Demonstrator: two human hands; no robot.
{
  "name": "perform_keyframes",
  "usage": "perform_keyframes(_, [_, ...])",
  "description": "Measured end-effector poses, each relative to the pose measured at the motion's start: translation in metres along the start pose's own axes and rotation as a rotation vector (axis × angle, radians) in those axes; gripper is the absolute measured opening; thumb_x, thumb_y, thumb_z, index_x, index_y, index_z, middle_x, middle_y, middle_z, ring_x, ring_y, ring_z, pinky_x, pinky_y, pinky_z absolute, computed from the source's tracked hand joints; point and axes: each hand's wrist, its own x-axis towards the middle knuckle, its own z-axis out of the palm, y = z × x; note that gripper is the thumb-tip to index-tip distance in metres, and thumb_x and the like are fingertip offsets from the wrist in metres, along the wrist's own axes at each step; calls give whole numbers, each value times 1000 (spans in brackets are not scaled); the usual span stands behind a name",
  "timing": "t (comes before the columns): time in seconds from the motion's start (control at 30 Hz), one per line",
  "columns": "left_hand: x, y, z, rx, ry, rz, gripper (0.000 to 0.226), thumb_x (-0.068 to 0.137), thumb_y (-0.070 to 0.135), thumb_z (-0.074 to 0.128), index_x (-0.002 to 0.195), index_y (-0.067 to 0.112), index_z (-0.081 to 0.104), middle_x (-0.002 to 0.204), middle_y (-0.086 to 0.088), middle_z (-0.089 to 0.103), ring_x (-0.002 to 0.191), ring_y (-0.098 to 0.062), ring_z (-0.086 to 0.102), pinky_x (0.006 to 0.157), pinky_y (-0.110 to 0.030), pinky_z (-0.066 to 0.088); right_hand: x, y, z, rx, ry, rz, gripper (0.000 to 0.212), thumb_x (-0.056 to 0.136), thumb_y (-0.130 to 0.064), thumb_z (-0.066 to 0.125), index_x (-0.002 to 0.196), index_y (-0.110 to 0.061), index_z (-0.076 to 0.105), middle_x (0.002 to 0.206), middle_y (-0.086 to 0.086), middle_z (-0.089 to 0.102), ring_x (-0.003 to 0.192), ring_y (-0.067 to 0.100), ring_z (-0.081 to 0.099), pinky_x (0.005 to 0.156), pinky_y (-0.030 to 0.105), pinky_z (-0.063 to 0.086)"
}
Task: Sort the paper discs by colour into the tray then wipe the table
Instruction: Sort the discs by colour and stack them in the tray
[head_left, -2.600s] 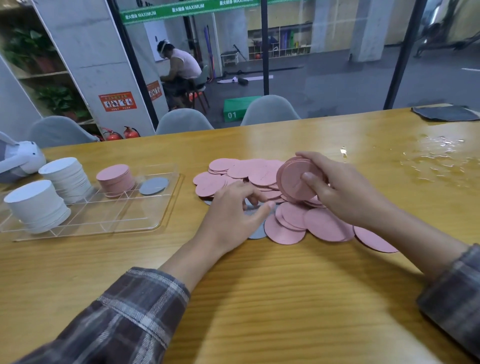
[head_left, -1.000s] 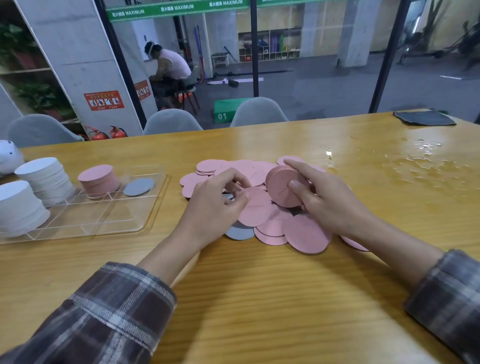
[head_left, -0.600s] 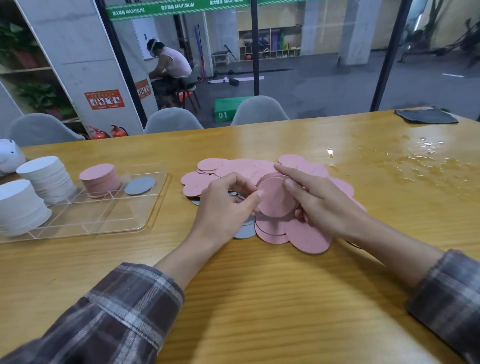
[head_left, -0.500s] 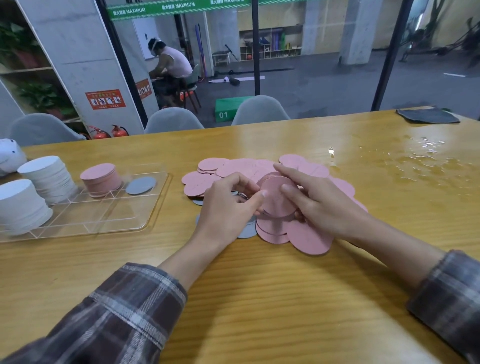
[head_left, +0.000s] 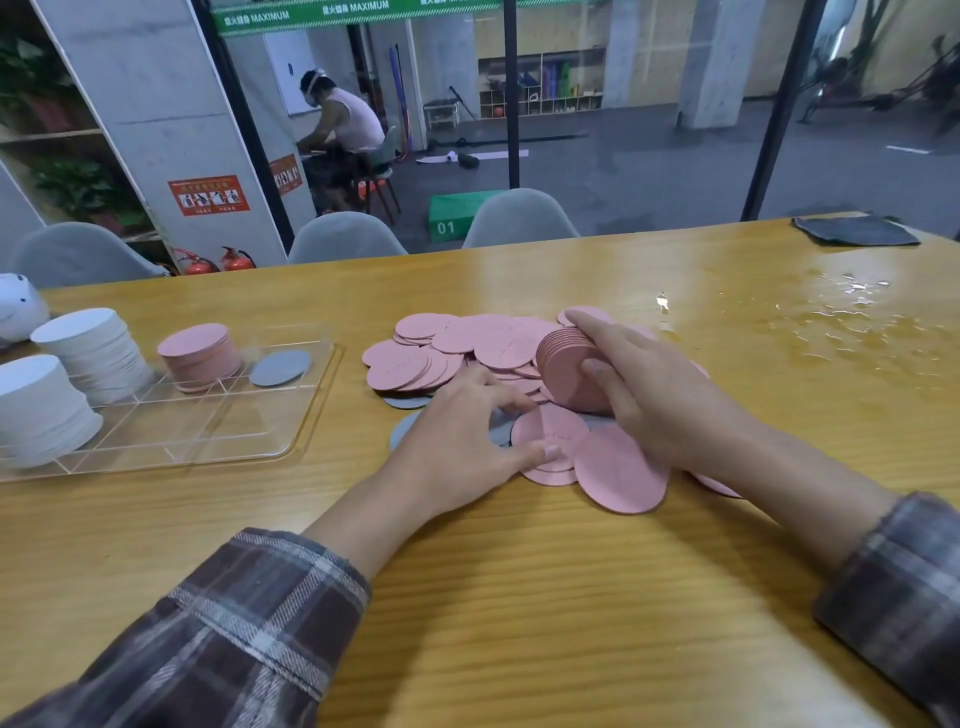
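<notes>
Toward the middle of the wooden table (head_left: 519, 613), I saw the left hand (head_left: 462, 447) lying knuckles-up on the near side of the loose discs. Its fingers were curled narrow: thumb tip on the near rim of a flat pink disc (head_left: 550, 428), forefinger bent at its far rim. Grey discs (head_left: 401, 434) showed beneath that hand. Just beyond and to the right, the right hand (head_left: 665, 400) gripped an on-edge pink stack (head_left: 563, 366), thumb across its face and fingers wrapped over the top. The stack's lower rim met the spread of loose pink discs (head_left: 457, 338), which lay about mid-table. Near the left edge sat the clear tray (head_left: 301, 436), holding two white stacks (head_left: 93, 348), a short pink pile (head_left: 200, 358) and one grey disc (head_left: 280, 367) in separate compartments. A wet patch (head_left: 841, 317) spread toward the right edge. A dark cloth (head_left: 852, 231) lay at the far right corner.
</notes>
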Motion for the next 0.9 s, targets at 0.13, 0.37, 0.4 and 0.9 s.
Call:
perform_keyframes(0.13, [3,-1,-5,-173,99,-40,18,82,28,87,95,27,75,93,11,70,76,-5,61,71,-11,45,1,2,-3,61,19,17,50,108,-22,44,157,-25,35,140,3,57,124,25,51,99,38,41])
perform_keyframes(0.37, [8,-5,-11,-572,175,-169,9,89,11,81,88,8,72,78,-3,77,73,-20,74,85,-41,62,1,-4,1,276,53,99,42,108,-23,46,150,-29,47,103,-18,60,82,2,55,71,10,37])
perform_keyframes(0.4, [8,-4,-10,-591,180,-180,10,89,11,81,88,7,72,77,-5,77,73,-22,76,85,-41,64,0,-5,2,330,42,116,41,108,-23,46,148,-31,49,93,-24,62,73,-2,57,68,10,38])
perform_keyframes(0.9, [3,14,-2,-684,185,-278,23,84,13,86,91,1,67,73,-13,77,69,-29,78,74,-45,66,-4,-13,7,350,-27,69,46,106,-31,50,152,-32,46,75,-21,60,67,-9,58,68,14,41])
